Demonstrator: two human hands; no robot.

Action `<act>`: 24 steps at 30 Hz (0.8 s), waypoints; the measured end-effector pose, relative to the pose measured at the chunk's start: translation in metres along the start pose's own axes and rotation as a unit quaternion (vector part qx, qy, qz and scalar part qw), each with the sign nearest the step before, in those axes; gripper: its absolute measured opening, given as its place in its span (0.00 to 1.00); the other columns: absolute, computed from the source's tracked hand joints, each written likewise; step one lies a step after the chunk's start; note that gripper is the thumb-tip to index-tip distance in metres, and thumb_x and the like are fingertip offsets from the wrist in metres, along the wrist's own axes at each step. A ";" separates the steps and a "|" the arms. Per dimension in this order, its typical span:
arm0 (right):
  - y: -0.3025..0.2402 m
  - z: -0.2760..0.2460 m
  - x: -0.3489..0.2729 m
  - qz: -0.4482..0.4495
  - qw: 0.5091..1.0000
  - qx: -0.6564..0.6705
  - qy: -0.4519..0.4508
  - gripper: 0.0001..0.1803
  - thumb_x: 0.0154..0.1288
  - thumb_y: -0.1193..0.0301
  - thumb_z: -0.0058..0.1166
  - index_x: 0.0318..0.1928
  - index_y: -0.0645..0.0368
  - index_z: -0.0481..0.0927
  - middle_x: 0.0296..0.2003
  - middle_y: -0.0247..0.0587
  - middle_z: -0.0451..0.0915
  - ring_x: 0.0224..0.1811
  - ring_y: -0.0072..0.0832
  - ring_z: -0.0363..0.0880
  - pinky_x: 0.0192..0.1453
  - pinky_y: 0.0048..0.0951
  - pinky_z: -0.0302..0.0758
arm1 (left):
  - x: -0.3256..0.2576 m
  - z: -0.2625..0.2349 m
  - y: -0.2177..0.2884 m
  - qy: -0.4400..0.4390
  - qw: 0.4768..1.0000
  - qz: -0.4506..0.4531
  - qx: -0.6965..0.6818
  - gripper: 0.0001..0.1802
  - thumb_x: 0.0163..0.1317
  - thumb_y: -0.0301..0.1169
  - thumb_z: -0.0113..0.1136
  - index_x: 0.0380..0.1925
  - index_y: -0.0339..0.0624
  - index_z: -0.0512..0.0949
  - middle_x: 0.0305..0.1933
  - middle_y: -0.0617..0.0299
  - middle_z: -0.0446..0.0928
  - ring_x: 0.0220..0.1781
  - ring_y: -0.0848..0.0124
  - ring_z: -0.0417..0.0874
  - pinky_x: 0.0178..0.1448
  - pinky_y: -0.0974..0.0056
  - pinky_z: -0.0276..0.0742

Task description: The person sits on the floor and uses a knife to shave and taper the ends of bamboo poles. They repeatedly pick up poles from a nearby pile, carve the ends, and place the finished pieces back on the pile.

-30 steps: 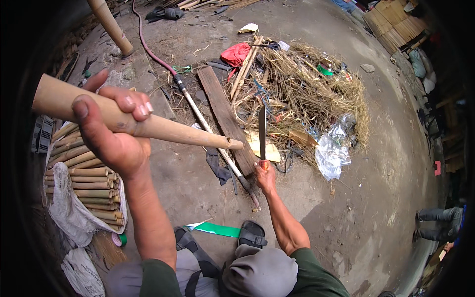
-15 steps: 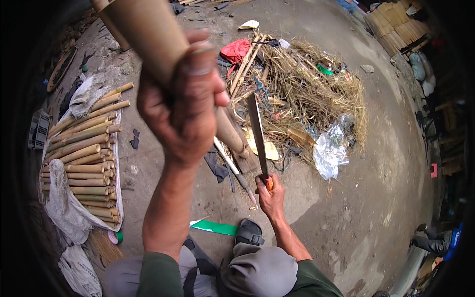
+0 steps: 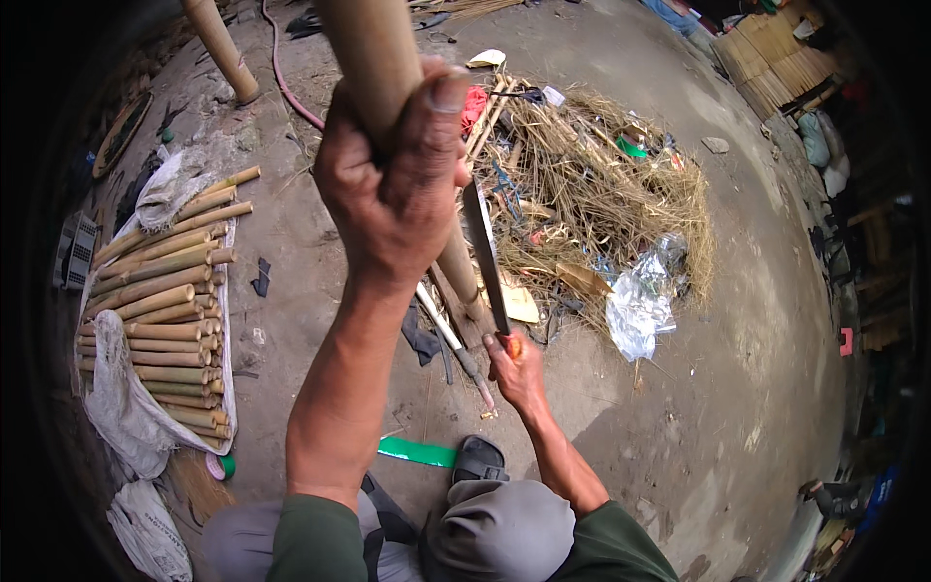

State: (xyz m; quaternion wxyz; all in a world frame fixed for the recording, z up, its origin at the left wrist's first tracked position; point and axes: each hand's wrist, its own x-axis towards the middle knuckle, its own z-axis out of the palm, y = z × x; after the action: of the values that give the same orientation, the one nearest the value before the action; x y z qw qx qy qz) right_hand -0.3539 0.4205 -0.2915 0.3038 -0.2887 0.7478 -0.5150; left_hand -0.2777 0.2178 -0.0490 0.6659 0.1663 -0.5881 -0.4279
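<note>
My left hand (image 3: 393, 184) is wrapped round a tall bamboo pole (image 3: 373, 58) that stands nearly upright, leaning a little. Its lower end rests on a wooden block (image 3: 472, 315) on the ground. My right hand (image 3: 517, 371) grips the handle of a machete (image 3: 485, 257), its long dark blade pointing up and away. The blade lies close beside the pole's lower part; whether they touch I cannot tell. Next to the block lies a thin pale rod (image 3: 441, 320) with a dark sleeve near its near end.
Cut bamboo lengths (image 3: 160, 330) are stacked on white sacking at left. Ahead lies a heap of straw and scraps (image 3: 601, 194) with a crumpled silvery sheet (image 3: 640, 306). A green strip (image 3: 417, 450) lies by my sandal (image 3: 478, 458). A bamboo post (image 3: 221, 53) stands at far left.
My left hand and the bamboo pole have swung right and become more upright. My right hand has moved slightly left with the machete, bringing the blade closer to the pole.
</note>
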 end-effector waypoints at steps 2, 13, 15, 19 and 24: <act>-0.002 -0.001 0.002 -0.138 0.989 0.026 0.038 0.10 0.73 0.69 0.64 0.40 0.60 0.76 0.24 0.31 0.77 0.23 0.19 0.76 0.28 0.25 0.75 | 0.000 0.005 -0.003 -0.003 1.000 0.018 0.008 0.19 0.75 0.43 0.62 0.49 0.35 0.80 0.21 0.66 0.73 0.20 0.78 0.74 0.27 0.72 0.71; -0.004 -0.007 -0.002 0.102 0.989 0.083 -0.072 0.15 0.70 0.63 0.66 0.33 0.58 0.76 0.20 0.29 0.72 0.25 0.18 0.68 0.29 0.28 0.67 | -0.001 0.006 0.002 -0.023 0.999 0.017 -0.027 0.19 0.76 0.41 0.60 0.49 0.32 0.78 0.23 0.65 0.73 0.22 0.78 0.74 0.27 0.71 0.73; -0.010 -0.011 0.005 -0.117 0.992 0.039 0.004 0.12 0.71 0.69 0.66 0.36 0.59 0.76 0.21 0.30 0.76 0.21 0.20 0.74 0.26 0.26 0.73 | -0.004 0.008 0.002 -0.024 1.000 0.014 -0.014 0.18 0.76 0.40 0.61 0.50 0.33 0.78 0.23 0.65 0.73 0.21 0.78 0.74 0.27 0.71 0.73; -0.001 -0.003 0.016 -0.166 0.984 0.028 0.062 0.13 0.72 0.68 0.65 0.34 0.58 0.75 0.22 0.29 0.75 0.24 0.21 0.73 0.29 0.26 0.73 | -0.007 0.012 0.001 -0.028 1.000 0.001 0.001 0.17 0.76 0.39 0.62 0.50 0.34 0.78 0.22 0.66 0.72 0.20 0.78 0.73 0.27 0.71 0.73; 0.017 0.000 -0.003 0.162 0.985 0.058 -0.020 0.15 0.71 0.66 0.66 0.32 0.57 0.74 0.21 0.28 0.73 0.22 0.18 0.72 0.27 0.26 0.72 | -0.006 -0.004 0.007 0.025 0.998 -0.020 -0.054 0.18 0.71 0.39 0.68 0.46 0.34 0.79 0.29 0.65 0.79 0.21 0.81 0.77 0.22 0.75 0.74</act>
State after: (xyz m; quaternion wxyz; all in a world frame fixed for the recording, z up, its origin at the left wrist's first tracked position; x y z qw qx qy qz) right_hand -0.3541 0.4273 -0.3069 0.4146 -0.1559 0.7472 -0.4955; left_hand -0.2713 0.2251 -0.0489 0.6800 0.1525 -0.5439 -0.4675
